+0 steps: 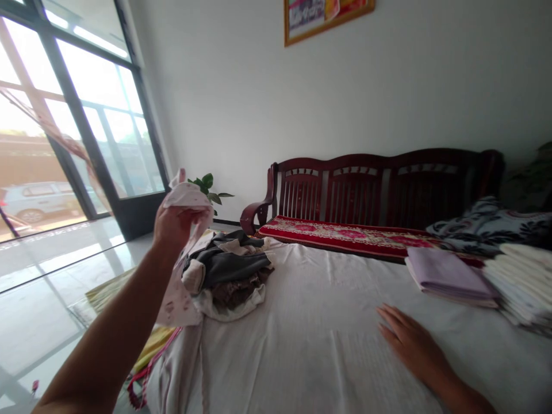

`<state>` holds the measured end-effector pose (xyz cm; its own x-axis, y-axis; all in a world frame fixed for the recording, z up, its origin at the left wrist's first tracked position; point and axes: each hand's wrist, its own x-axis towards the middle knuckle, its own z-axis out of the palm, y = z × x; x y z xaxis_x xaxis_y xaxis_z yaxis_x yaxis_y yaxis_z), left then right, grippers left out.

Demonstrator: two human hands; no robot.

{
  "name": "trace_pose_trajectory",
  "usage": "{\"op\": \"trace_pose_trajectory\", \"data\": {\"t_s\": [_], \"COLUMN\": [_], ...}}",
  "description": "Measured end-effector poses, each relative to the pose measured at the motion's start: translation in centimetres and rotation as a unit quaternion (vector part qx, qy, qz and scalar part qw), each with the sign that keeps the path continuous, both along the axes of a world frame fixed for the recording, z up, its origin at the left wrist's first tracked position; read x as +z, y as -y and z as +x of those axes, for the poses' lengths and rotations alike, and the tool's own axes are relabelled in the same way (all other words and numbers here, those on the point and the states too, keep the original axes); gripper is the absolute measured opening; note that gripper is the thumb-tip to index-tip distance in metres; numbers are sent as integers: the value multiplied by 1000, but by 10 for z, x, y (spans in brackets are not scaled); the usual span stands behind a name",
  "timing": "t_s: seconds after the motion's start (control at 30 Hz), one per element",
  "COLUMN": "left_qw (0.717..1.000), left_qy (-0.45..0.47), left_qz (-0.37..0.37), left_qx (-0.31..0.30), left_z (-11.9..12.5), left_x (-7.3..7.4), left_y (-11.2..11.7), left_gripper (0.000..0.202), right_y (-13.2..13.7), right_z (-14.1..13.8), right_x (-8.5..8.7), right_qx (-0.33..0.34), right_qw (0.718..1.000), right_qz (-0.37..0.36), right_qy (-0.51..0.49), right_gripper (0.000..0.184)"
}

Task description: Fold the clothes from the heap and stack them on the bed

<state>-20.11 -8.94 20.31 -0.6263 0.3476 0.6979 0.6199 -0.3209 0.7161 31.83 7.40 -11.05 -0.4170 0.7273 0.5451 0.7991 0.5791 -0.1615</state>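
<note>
The left hand (175, 225) clenches a limp spotted cloth (186, 196) over the edge-side rumpled pile (230, 276); the right hand (414, 345) lies released on smooth, open sheet (319, 328).

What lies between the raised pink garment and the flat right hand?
A clothes pile lies on the white sheet right beside the pink garment held by the left hand; from there to the right hand, only bare sheet shows.

Left hand (175, 221) lifts pale garment (183, 287); right hand (411, 342) flat.
</note>
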Motion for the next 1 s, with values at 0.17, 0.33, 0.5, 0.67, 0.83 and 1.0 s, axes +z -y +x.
{"op": "trace_pose_trajectory", "data": {"t_s": [0.17,0.33,0.5,0.67,0.83,1.0], "left_qw": [926,679,768,790,779,773], "left_qy": [43,-203,-275,-297,-343,-338], "left_qz": [-153,-416,-423,-450,-476,-511], "left_qx": [-341,-570,-395,-291,-220,-163], "left_z": [100,145,140,138,154,157], "left_x": [-31,-107,-172,-200,-217,-218], "left_y": [-19,-24,-31,-30,-28,-38], "left_gripper": [31,57,44,53,47,33], "right_y": [7,13,20,44,84,105], "right_z": [-1,0,-3,-14,-39,-65], "right_x": [13,21,30,54,79,81], "right_qx": [1,-26,-8,54,165,151], "right_qw": [999,991,983,982,981,986], "right_qz": [-39,-98,-116,-100,-73,-62], "right_qy": [-19,-92,-144,-148,-78,31], "right_gripper": [46,48,43,36,32,30]}}
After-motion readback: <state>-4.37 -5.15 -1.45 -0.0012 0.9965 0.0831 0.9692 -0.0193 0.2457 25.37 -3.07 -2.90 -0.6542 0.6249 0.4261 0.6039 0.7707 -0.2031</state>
